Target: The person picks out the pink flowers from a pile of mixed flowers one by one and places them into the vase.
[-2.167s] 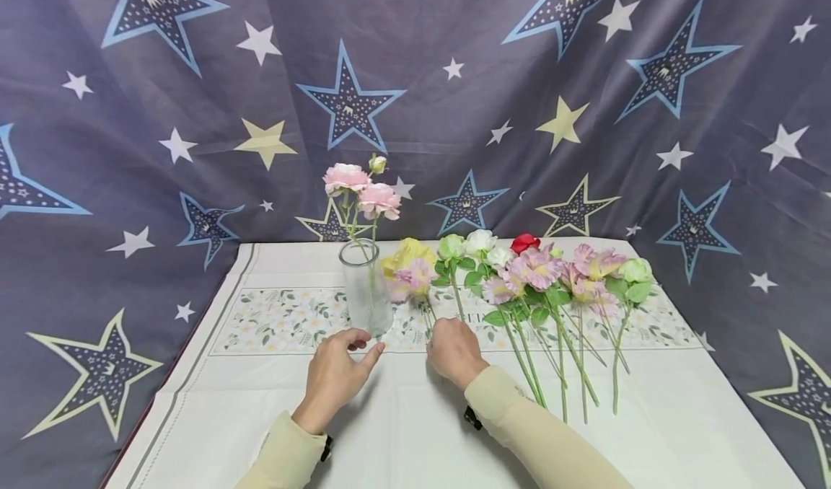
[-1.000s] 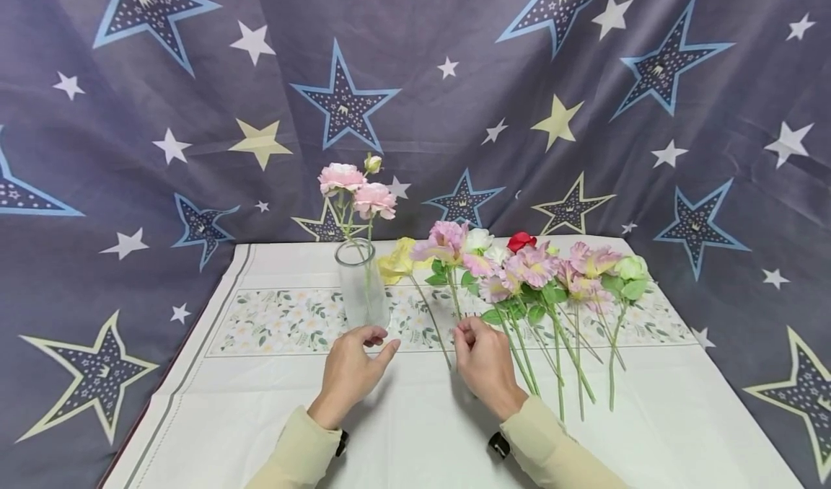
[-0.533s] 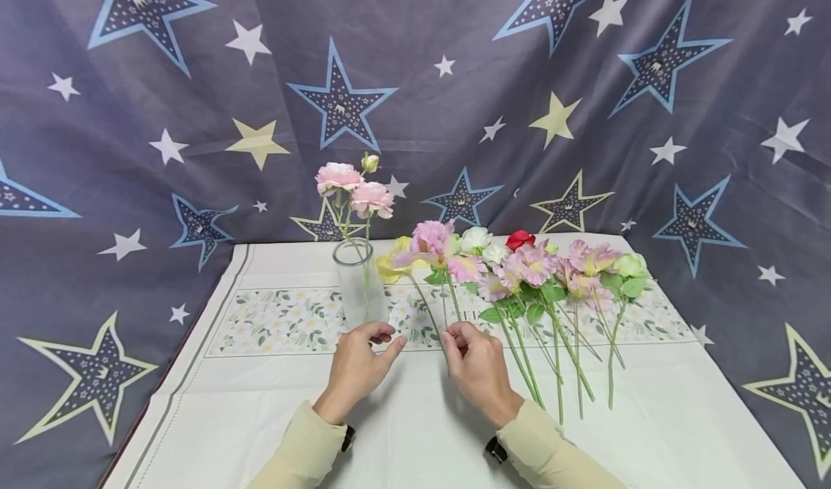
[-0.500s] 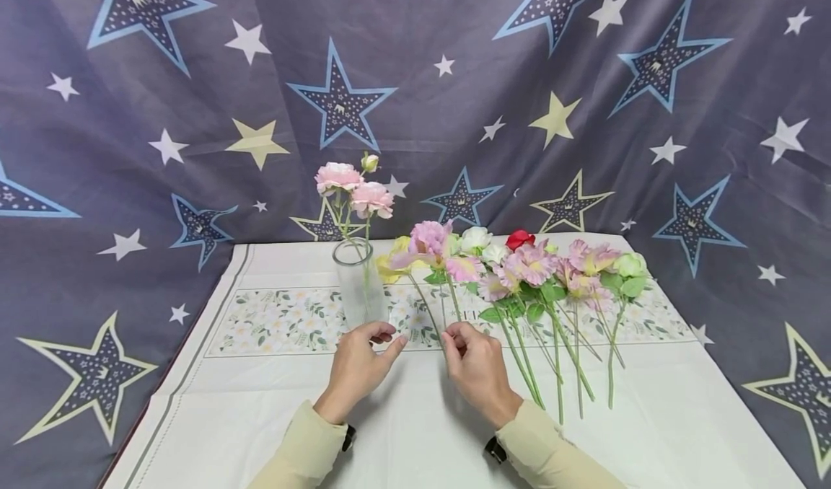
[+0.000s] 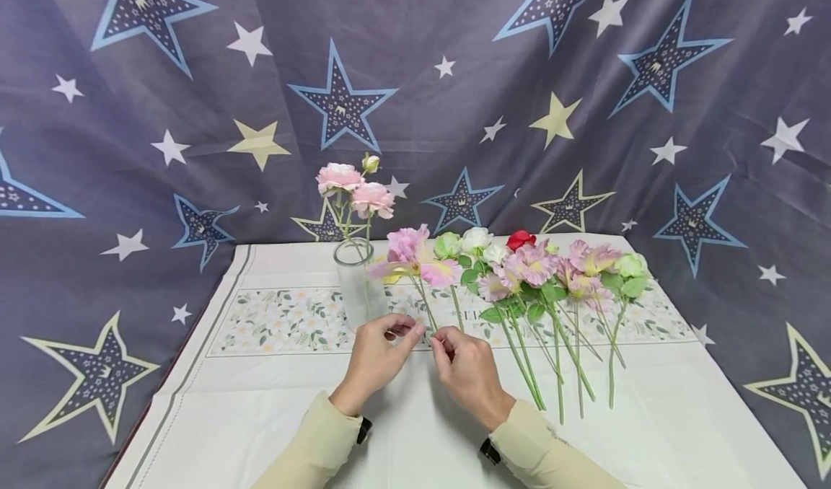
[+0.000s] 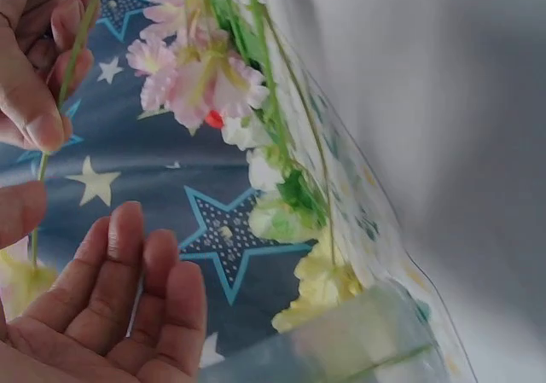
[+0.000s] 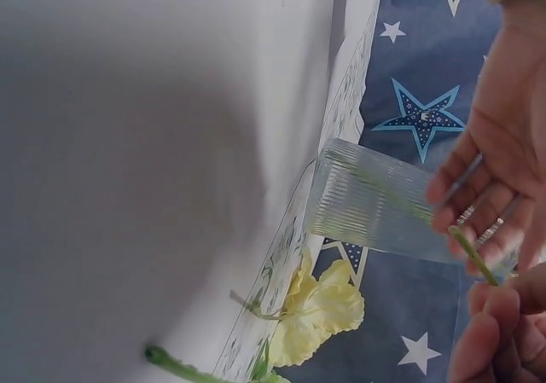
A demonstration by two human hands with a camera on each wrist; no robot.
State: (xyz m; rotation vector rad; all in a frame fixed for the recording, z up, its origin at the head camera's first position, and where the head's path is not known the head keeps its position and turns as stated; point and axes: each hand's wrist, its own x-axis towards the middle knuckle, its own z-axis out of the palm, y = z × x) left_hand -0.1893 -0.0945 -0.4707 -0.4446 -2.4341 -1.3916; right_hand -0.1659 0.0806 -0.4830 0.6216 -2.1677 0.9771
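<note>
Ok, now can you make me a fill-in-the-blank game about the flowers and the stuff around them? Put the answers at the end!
1. The right hand pinches a frilly pink flower by its ____.
2. The two open blooms in the clear vase are coloured ____.
3. The darkest flower on the table is coloured ____.
4. The backdrop is printed with big five-pointed shapes called ____.

Missing words: stem; pink; red; stars.
</note>
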